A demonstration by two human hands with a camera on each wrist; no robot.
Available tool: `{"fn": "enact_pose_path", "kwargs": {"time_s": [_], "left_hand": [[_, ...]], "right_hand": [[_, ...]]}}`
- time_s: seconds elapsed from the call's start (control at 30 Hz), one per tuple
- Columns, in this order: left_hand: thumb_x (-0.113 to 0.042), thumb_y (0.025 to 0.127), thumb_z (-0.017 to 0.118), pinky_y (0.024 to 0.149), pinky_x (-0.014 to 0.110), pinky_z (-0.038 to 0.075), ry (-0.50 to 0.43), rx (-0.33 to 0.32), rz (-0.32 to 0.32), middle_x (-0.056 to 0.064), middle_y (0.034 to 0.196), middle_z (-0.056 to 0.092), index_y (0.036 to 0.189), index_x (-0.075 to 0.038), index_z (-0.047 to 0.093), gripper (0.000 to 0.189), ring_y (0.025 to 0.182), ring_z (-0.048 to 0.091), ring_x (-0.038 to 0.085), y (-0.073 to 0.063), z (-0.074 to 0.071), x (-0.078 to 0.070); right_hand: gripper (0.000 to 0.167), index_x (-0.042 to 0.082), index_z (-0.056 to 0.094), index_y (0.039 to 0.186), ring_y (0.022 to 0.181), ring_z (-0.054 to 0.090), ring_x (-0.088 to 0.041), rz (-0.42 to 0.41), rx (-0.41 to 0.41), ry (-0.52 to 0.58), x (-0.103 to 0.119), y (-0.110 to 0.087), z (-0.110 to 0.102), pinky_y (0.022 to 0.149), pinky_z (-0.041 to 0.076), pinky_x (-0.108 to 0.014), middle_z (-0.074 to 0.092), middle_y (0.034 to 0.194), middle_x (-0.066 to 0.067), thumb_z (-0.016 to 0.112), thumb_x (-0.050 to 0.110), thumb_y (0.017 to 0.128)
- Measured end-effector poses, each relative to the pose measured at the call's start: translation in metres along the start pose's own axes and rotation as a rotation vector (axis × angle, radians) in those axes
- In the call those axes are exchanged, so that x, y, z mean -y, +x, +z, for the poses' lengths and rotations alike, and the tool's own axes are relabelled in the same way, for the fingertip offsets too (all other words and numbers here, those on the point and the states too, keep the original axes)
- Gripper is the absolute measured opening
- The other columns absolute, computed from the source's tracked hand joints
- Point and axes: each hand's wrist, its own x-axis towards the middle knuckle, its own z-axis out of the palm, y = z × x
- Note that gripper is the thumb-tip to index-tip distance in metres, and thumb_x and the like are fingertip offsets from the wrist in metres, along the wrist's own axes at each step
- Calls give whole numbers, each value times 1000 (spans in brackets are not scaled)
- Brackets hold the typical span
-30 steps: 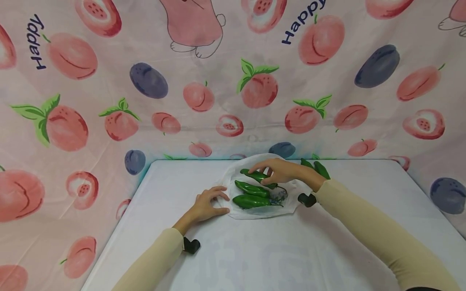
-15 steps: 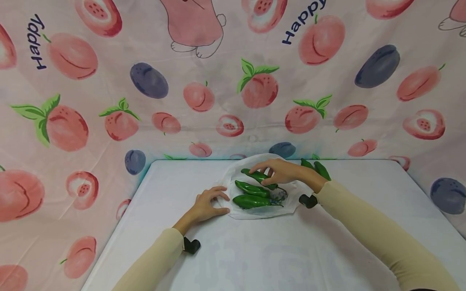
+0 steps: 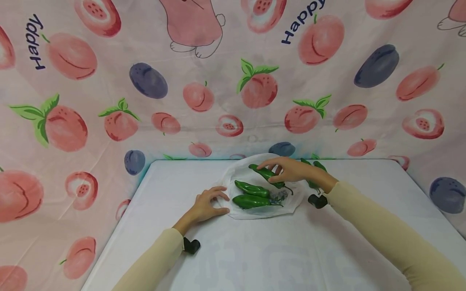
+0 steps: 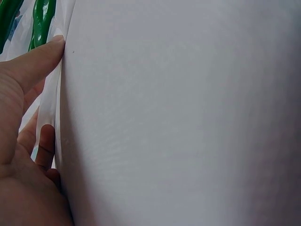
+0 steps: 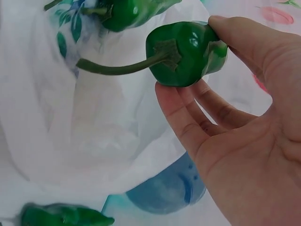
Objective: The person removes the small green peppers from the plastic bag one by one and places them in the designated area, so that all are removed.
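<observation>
My right hand [image 3: 291, 169] pinches a green chili pepper [image 3: 267, 174] between thumb and fingers, over the far part of a white plastic bag [image 3: 236, 213]. In the right wrist view this pepper [image 5: 176, 56] points its curved stem left, above the bag's white film [image 5: 103, 122]. Two more green peppers, one nearer [image 3: 251, 201] and one farther [image 3: 252, 188], lie side by side on the bag. My left hand [image 3: 205, 205] holds the bag's left edge, thumb and fingers spread along it. In the left wrist view the thumb [image 4: 40, 63] lies at the bag's rim.
Behind my right wrist, green peppers [image 3: 320, 165] lie at the table's back right. The white table [image 3: 255, 254] ends at a fruit-printed cloth [image 3: 164, 133] hanging behind it. A blue printed fruit [image 5: 167, 186] shows beside the bag in the right wrist view.
My right hand has moved right and slightly back with the pepper, away from the two others on the bag. My left hand stays in place.
</observation>
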Motion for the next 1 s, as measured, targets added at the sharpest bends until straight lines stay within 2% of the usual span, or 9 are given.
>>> {"fn": "enact_pose_path", "kwargs": {"time_s": [0.27, 0.57, 0.77, 1.0], "left_hand": [[-29, 85, 86, 100, 53, 23, 15, -6, -3, -3, 151, 53, 108, -25, 75, 25, 105, 50, 17, 1, -1, 1], [-29, 85, 86, 100, 54, 24, 10, -5, 1, -2, 151, 53, 108, -25, 75, 25, 108, 50, 19, 0, -1, 1], [-30, 86, 86, 99, 53, 24, 5, -2, 15, -1, 151, 53, 108, -24, 75, 26, 107, 51, 19, 1, -1, 1], [-29, 86, 86, 101, 54, 23, 7, 5, 8, -1, 151, 53, 108, -25, 75, 25, 112, 51, 22, 1, -1, 1]], "right_hand": [[51, 10, 57, 146, 102, 68, -31, -1, -27, 6, -2, -18, -12, 79, 58, -40, 59, 136, -21, 73, 13, 97], [52, 11, 58, 145, 105, 67, -31, 37, -86, -53, -6, -39, -21, 87, 56, -45, 60, 132, -19, 75, 15, 96], [52, 10, 58, 144, 97, 68, -26, 40, -111, -55, -15, -53, -26, 81, 56, -39, 61, 131, -20, 75, 15, 95], [51, 12, 61, 142, 104, 66, -29, 47, -160, -53, -26, -69, -33, 82, 56, -40, 63, 133, -17, 77, 20, 94]]}}
